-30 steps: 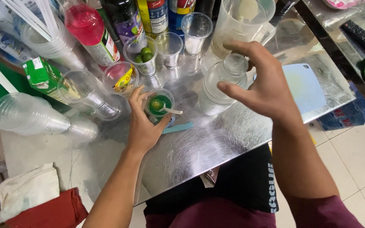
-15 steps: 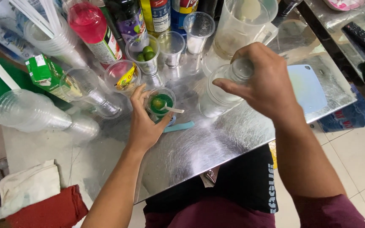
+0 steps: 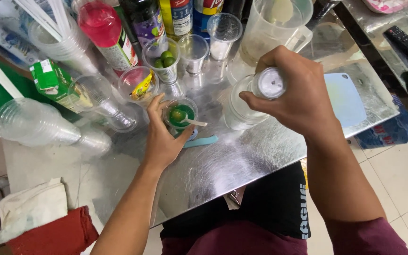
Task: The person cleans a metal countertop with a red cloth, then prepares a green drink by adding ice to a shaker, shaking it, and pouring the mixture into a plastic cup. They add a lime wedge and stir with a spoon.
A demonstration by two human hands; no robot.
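Note:
My left hand (image 3: 160,137) wraps around a clear plastic cup (image 3: 181,115) on the metal table (image 3: 242,160). The cup holds green liquid, a small lime and a white spoon (image 3: 195,123). My right hand (image 3: 291,94) grips the neck and white cap (image 3: 270,83) of a clear plastic bottle (image 3: 242,106), which stands just right of the cup. A light blue flat tool (image 3: 200,141) lies on the table in front of the cup.
Behind the cup stand several syrup bottles (image 3: 105,28), small glasses, a cup of limes (image 3: 165,60), a clear jug (image 3: 272,28) and stacked plastic cups (image 3: 38,125). A blue cutting board (image 3: 345,97) lies at right. Cloths (image 3: 38,222) sit at lower left.
My right hand came down from hovering open above the bottle and closed around its capped neck. My left hand stayed on the green cup.

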